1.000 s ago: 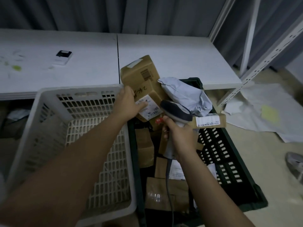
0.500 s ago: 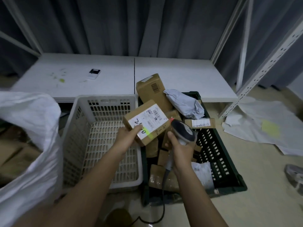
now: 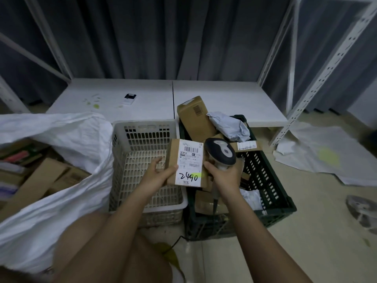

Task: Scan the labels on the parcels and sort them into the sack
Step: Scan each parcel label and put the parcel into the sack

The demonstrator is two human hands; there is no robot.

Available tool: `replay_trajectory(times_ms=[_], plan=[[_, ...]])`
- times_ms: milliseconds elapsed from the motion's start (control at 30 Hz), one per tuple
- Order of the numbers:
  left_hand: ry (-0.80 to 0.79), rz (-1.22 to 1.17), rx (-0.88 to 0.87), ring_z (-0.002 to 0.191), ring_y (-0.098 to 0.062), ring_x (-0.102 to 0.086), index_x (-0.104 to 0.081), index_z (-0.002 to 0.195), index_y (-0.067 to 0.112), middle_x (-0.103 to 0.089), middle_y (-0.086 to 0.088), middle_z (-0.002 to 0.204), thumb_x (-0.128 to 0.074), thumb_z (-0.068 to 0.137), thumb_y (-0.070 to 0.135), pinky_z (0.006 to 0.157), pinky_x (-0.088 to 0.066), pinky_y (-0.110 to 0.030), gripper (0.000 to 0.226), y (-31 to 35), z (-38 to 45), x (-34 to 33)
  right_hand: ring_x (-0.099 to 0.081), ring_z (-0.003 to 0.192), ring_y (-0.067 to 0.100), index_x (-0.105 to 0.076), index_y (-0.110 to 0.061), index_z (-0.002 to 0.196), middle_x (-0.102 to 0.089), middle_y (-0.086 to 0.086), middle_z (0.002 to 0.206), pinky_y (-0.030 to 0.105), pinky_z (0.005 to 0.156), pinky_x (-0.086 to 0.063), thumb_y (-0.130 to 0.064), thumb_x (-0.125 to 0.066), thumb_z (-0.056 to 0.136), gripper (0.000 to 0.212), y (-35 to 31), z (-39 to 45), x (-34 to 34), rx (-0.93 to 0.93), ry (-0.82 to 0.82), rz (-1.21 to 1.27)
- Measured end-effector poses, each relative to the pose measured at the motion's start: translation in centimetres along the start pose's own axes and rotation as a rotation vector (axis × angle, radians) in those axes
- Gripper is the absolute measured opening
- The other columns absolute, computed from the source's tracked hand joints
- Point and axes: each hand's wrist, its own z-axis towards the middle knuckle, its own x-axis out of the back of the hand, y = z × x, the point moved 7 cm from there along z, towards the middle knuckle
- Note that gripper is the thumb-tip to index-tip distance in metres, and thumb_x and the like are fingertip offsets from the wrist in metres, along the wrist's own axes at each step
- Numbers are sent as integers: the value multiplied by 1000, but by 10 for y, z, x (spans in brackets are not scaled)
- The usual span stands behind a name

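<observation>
while gripped by left hand (image 3: 158,173) fingers, parcel (image 3: 186,163) label handwritten "2440", scanner (image 3: 221,155) in right hand (image 3: 223,175) fingers

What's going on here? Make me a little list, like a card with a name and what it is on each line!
left hand: holds the brown parcel, label facing up
right hand: grips the scanner beside the parcel
label: handwritten 2490, with a green mark on it
green crate: more parcels inside
white basket: between sack and crate
white sack: open, on the left, boxes inside
</observation>
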Motion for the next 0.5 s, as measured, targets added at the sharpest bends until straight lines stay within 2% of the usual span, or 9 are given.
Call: replay_trajectory(times_ms=[33, 100, 133, 200, 300, 333, 433, 500], plan=[[8, 10, -4, 94, -17, -64, -37, 140, 23, -59, 3, 103, -69, 86, 33, 90, -53, -36, 64, -2, 0, 4, -64, 82, 16, -65, -9, 92, -66, 0, 84, 45, 80, -54, -6, -75, 83, 13, -4, -4, 2, 15, -7, -23], [35, -7, -6, 96, -20, -66, -45, 134, 16, -63, -2, 110, -71, 85, 28, 87, -55, -38, 57, -8, 3, 12, -66, 93, 27, -61, -20, 80, -70, 10, 91, 49, 87, -52, -9, -75, 83, 18, -10, -11, 6, 47, -13, -70], [48, -30, 4, 97, -22, -66, -48, 130, 15, -64, -5, 116, -72, 84, 26, 88, -55, -40, 54, -12, 6, 15, -66, 91, 29, -60, -23, 78, -69, 14, 91, 49, 88, -52, -10, -76, 83, 21, -10, -14, 7, 56, -17, -91], [71, -42, 27, 102, -22, -65, -50, 127, 12, -62, -7, 123, -74, 82, 25, 84, -55, -36, 53, -18, 9, 20, -65, 73, 24, -61, -24, 77, -68, 11, 78, 44, 80, -53, -11, -76, 83, 20, -7, -20, 5, 48, -48, -91], [72, -45, 19, 106, -20, -61, -46, 131, 10, -60, -5, 126, -73, 83, 21, 71, -49, -22, 55, -23, 11, 20, -57, 53, 19, -63, -11, 76, -63, 5, 61, 36, 61, -49, -14, -75, 85, 15, 5, -32, -3, -4, -122, -59], [66, -52, 18, 107, -20, -61, -46, 132, 10, -59, -6, 128, -73, 83, 20, 72, -51, -24, 57, -25, 12, 19, -55, 50, 19, -63, -7, 75, -62, 4, 57, 32, 55, -47, -15, -74, 85, 17, 9, -36, -4, -9, -136, -66], [69, -51, 20, 109, -23, -61, -46, 133, 13, -58, -6, 130, -73, 83, 20, 90, -53, -37, 58, -30, 12, 17, -54, 46, 17, -63, -4, 74, -60, 3, 52, 28, 51, -47, -17, -76, 84, 20, 16, -48, -4, 12, -173, -107], [76, -69, 17, 112, -22, -59, -45, 134, 14, -57, -5, 132, -72, 84, 18, 92, -51, -36, 57, -32, 13, 18, -54, 47, 16, -66, -4, 77, -60, 2, 52, 27, 50, -47, -19, -77, 83, 20, 18, -55, -2, 25, -219, -133]])
